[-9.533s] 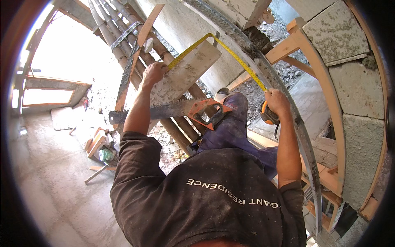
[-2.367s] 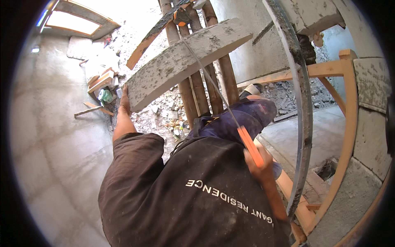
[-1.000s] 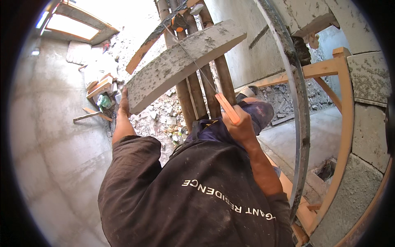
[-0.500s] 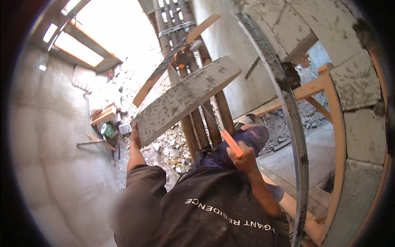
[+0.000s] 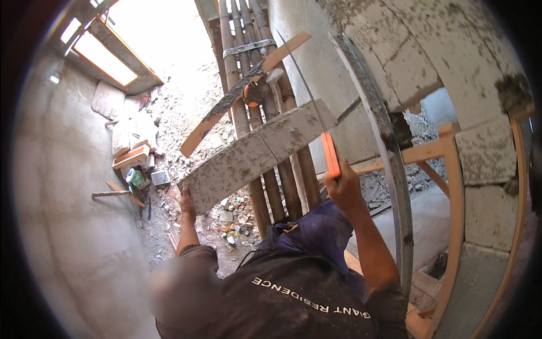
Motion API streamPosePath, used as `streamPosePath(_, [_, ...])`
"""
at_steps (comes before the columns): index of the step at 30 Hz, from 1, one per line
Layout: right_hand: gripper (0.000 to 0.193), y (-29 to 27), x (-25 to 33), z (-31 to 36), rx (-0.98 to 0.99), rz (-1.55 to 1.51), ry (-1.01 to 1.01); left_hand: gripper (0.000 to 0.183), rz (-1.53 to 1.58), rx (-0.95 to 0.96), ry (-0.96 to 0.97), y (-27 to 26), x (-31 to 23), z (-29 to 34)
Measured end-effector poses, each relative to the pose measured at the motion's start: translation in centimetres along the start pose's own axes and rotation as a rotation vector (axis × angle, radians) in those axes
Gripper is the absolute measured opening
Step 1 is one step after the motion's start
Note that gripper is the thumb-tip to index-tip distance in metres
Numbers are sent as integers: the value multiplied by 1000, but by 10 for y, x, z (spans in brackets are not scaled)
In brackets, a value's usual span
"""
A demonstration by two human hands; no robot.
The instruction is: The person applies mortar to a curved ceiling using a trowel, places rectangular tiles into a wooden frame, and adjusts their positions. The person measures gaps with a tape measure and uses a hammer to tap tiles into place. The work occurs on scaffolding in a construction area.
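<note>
A long grey lightweight concrete block lies slantwise across several bamboo poles, with a thin dark cut line across its face near the middle. My left hand grips the block's left end, thumb along the edge. In my right hand is the orange handle of a hand saw. The saw's thin blade points away and up, passing over the block's right end; whether it touches the block I cannot tell. Beyond the block, a wooden plank with dark smears crosses the poles, beside an orange-and-black tape measure and a pale-headed hammer.
A grey metal bar rises close by on the right, before a wooden frame and a block wall. Rubble covers the ground below the poles. Wood pieces and a green bag lie near the left wall.
My right hand has moved up and right with the saw; its blade has left the middle of the block, where the cut line now shows. My left hand stays on the block's end.
</note>
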State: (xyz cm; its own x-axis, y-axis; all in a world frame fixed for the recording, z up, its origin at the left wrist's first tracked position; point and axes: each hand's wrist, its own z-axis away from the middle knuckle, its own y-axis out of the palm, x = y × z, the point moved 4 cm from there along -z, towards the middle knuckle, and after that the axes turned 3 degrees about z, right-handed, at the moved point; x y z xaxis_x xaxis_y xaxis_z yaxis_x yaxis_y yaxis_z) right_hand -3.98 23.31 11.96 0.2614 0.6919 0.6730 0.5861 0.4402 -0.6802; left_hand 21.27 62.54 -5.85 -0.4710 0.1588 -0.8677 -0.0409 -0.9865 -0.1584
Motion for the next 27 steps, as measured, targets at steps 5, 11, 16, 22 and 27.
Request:
streamPosePath(5, [24, 83, -16, -138, 117, 281, -46, 71, 74, 57, -44, -21, 38, -25])
streamPosePath(11, [36, 162, -26, -254, 110, 503, -222, 66, 62, 38, -67, -15, 28, -26])
streamPosePath(16, [47, 220, -54, -257, 325, 428, -240, 63, 110, 56, -92, -26, 40, -25])
streamPosePath(22, [77, 113, -152, -209, -12, 385, 194, 64, 123, 106, -169, -18, 34, -28])
streamPosePath(27, [86, 114, -215, -151, 471, -209, 961, 70, 79, 122, -216, -14, 27, -43])
